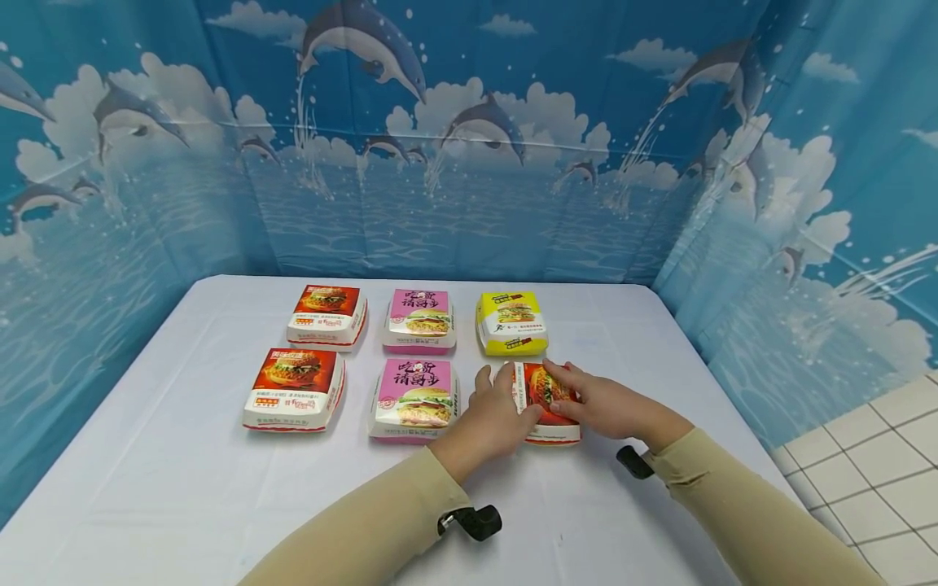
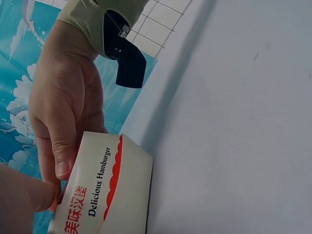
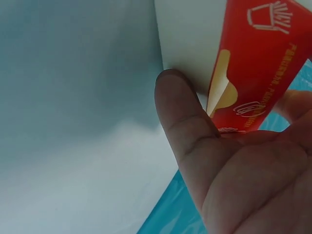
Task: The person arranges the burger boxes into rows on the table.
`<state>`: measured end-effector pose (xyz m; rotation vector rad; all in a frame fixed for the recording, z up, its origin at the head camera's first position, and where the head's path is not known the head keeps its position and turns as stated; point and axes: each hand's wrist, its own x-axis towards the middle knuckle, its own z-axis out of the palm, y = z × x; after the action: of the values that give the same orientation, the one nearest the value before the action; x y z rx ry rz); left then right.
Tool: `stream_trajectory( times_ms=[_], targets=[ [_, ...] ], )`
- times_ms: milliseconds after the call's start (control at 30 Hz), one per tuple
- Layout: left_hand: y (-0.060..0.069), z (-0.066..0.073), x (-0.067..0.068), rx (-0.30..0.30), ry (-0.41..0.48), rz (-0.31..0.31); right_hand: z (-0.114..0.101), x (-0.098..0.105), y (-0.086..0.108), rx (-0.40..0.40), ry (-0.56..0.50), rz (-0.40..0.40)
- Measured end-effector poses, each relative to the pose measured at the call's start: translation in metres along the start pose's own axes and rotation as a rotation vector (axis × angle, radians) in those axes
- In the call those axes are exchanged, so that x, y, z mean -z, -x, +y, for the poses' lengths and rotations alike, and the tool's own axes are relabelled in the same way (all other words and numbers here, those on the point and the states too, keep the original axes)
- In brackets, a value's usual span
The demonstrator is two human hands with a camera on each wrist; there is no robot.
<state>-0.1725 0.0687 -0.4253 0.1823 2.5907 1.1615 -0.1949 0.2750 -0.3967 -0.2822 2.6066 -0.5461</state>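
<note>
Both hands are at a red-and-white hamburger box point(image 1: 553, 399) at the front right of the group. My left hand point(image 1: 493, 419) holds its left side, the thumb reaching over the lid. Across from it, my right hand point(image 1: 611, 404) holds the right side, thumb on top. The left wrist view shows the box's lettered front point(image 2: 105, 190) and the right hand point(image 2: 66, 107) beyond. In the right wrist view, one finger of the right hand point(image 3: 253, 175) lies along the lower side, beside a red panel with a yellow tab. Some fingertips are hidden.
Behind it stands a yellow box point(image 1: 511, 324). To the left are a front pink box point(image 1: 415, 399), a back pink box point(image 1: 419, 321), a front red box point(image 1: 295, 391) and a back red box point(image 1: 327, 316). The white table point(image 1: 183, 488) meets a dolphin-print curtain point(image 1: 454, 203).
</note>
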Motion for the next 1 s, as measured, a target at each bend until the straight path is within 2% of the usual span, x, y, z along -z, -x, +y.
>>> stream_trajectory(
  times_ms=[233,500,1000],
  targets=[
    [-0.0016,0.0023,0.0044,-0.052,-0.001,0.037,-0.0046,0.0046,0.0009,-0.025,0.015,-0.002],
    [-0.0042,0.0009,0.0099,-0.115,-0.054,0.033,-0.0073,0.0048,-0.0002,-0.013,0.005,-0.016],
    [-0.004,-0.003,0.0081,-0.099,-0.149,0.016,-0.0084,0.0032,-0.0002,0.01,0.024,0.021]
  ],
)
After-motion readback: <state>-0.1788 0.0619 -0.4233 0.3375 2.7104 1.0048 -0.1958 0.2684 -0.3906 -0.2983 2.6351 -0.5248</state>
